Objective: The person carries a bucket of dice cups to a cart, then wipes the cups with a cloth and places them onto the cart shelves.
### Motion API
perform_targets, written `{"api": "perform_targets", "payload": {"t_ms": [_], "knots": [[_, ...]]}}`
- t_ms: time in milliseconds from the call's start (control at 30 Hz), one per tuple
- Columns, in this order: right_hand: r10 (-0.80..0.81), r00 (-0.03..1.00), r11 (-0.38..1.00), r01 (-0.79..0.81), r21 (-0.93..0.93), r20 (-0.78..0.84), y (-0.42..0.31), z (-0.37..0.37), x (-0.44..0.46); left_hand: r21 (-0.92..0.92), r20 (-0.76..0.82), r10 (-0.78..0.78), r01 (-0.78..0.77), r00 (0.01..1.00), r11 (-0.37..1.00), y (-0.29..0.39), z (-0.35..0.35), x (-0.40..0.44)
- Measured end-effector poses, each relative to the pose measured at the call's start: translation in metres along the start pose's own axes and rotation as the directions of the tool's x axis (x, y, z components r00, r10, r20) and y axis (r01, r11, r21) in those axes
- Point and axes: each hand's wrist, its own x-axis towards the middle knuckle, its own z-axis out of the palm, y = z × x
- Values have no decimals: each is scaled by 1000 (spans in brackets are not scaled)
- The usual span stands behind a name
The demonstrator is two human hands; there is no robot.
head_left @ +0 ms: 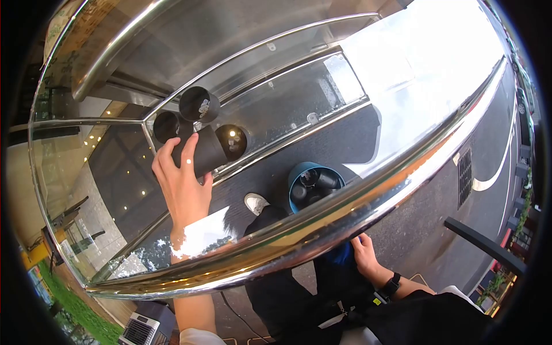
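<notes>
My left hand (187,187) reaches over the metal rail and is wrapped round a black cylinder (207,152), which lies on its side among other dark cylinders. One open black cylinder (198,104) sits just above it, and another (167,126) is to its left. A dark round shape with a bright spot (232,142) touches its right end. My right hand (364,253) is below the rail, beside something blue (339,256); its fingers are partly hidden. A blue bucket (293,192) holding several black cylinders shows beyond the rail.
A thick shiny rail (345,221) crosses in front of me. Thinner metal bars (270,40) frame a glass and steel case. At lower left stands a vented box (138,330). A black bar (483,244) juts in from the right, over the road with its drain grate (464,178).
</notes>
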Motion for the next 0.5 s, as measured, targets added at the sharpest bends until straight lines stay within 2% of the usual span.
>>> {"api": "perform_targets", "payload": {"t_ms": [33,133,167,200,300,367,400,500], "knots": [[-7,1000,1000,7,6,5,0,-1,0,-9,-20,-21,21,1000,1000,0,-2,-4],[-17,1000,998,16,53,14,4,-1,1,-195,-212,-199,158,957,968,-2,4,-28],[-2,1000,998,0,59,19,6,-3,1,-305,-278,-254,165,927,938,-2,11,-41],[14,1000,998,-15,66,23,9,-5,2,-567,-256,-444,238,859,789,-6,30,-59],[35,999,997,-37,72,33,20,-10,3,-699,-108,-540,323,835,638,13,51,-122],[46,998,996,-49,69,37,28,-14,3,-750,40,-546,387,837,537,31,71,-160],[56,998,996,-58,66,38,31,-17,3,-721,110,-542,442,833,533,39,82,-174],[76,997,996,-76,40,4,42,-27,-7,-447,341,-441,556,830,701,63,107,-197]]}}
